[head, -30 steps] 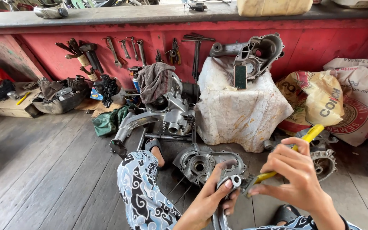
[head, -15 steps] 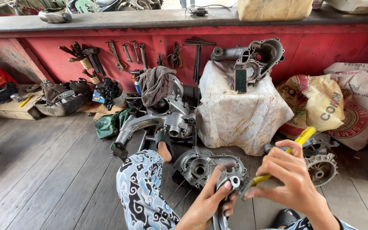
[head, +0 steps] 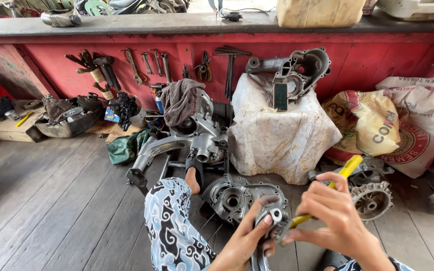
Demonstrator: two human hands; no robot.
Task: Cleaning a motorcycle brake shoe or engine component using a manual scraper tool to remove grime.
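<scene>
My left hand (head: 244, 242) grips a small grey metal engine part (head: 273, 222) low in the middle of the view. My right hand (head: 333, 211) holds a yellow-handled screwdriver (head: 348, 167), its tip set against that part. Just behind the hands a round grey engine casing (head: 234, 197) lies on the wooden floor (head: 51, 211). My leg in patterned blue and white trousers (head: 172, 226) stretches forward to the left of it, the foot resting by a larger engine block (head: 197, 138).
A white cloth-covered block (head: 277, 135) carries another engine casing (head: 297, 70). A finned metal part (head: 372, 198) lies right of my hands, sacks (head: 408, 125) behind it. Wrenches and tools (head: 141, 65) hang on the red wall. A dark rag (head: 182, 100) drapes the engine block.
Both hands have stayed together on the small part, the right hand shifting slightly left and down with the screwdriver. The camera has tilted a little.
</scene>
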